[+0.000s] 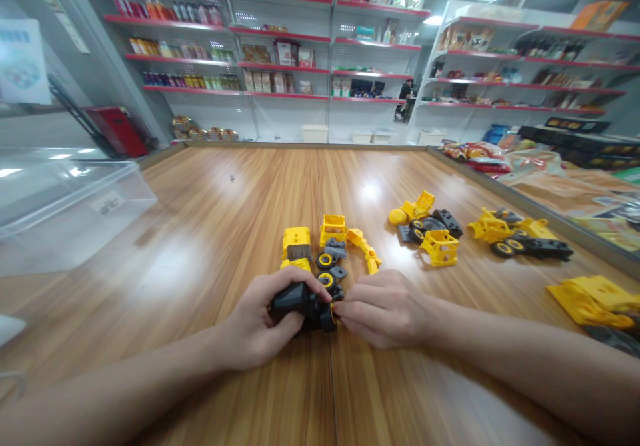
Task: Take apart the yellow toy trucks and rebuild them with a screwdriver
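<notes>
My left hand (267,319) is wrapped round a black toy vehicle chassis (295,303), held just above the wooden table. A black wheel with a yellow hub (328,317) sits at the chassis's right end. The fingers of my right hand (385,309) are pinched together against that hub; whatever lies between their tips is hidden. Just beyond my hands are a yellow toy truck cab (297,245), a yellow open frame (333,228), loose wheels with yellow hubs (326,280), grey pieces (336,249) and a jointed yellow digger arm (365,249).
Farther right lie toy part groups: a yellow frame (440,248), a black chassis (537,247) and big yellow pieces (597,299). A clear plastic bin (75,213) stands at left. A tiny metallic bit (232,178) lies far back. Packaged goods (475,154) line the right edge; shelves stand behind.
</notes>
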Tool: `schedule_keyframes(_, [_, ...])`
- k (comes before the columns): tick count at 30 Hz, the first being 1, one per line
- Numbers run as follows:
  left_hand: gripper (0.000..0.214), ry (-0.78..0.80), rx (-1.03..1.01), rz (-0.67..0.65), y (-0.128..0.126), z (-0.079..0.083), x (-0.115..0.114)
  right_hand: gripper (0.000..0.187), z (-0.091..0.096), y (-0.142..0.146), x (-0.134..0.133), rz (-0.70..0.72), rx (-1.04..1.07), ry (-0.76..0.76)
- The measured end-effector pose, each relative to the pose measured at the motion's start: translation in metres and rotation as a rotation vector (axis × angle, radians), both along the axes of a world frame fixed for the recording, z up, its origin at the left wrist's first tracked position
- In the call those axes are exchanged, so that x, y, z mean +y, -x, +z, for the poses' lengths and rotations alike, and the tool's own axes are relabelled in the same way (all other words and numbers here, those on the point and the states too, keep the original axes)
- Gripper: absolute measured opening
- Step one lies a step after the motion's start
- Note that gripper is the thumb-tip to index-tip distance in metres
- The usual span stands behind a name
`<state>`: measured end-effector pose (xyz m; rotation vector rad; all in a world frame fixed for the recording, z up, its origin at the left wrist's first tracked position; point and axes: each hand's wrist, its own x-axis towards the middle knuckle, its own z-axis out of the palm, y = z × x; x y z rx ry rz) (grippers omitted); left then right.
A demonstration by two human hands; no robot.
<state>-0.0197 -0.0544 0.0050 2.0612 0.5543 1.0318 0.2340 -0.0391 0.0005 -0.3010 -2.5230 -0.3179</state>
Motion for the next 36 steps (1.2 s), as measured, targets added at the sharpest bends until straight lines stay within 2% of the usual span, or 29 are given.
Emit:
schedule_keyframes(16, [0.045, -0.085, -0.007, 0.018, 0.001, -0.003, -0.002, 0.007, -0.005, 0.002, 0.000, -0.042, 0.068, 0.070])
schedule_keyframes(23, [0.047, -0.204, 0.069, 0.013, 0.003, -0.003, 0.000, 0.008, -0.003, 0.003, -0.003, -0.035, 0.069, 0.087])
schedule_keyframes(26, [0.051, -0.348, 0.128, 0.019, 0.004, -0.005, 0.000, 0.011, -0.002, 0.003, -0.003, -0.077, 0.040, 0.092])
schedule_keyframes(30, [0.054, -0.670, 0.373, 0.056, 0.003, -0.004, -0.005, 0.014, -0.004, 0.001, -0.001, -0.167, -0.036, 0.134])
schedule_keyframes(33, [0.047, -0.839, 0.511, 0.059, 0.001, 0.001, -0.010, 0.011, -0.004, 0.000, 0.001, -0.200, -0.084, 0.138])
schedule_keyframes(36, [0.038, -0.999, 0.525, 0.046, -0.002, 0.008, -0.013, 0.009, -0.002, 0.001, 0.001, -0.195, -0.134, 0.126])
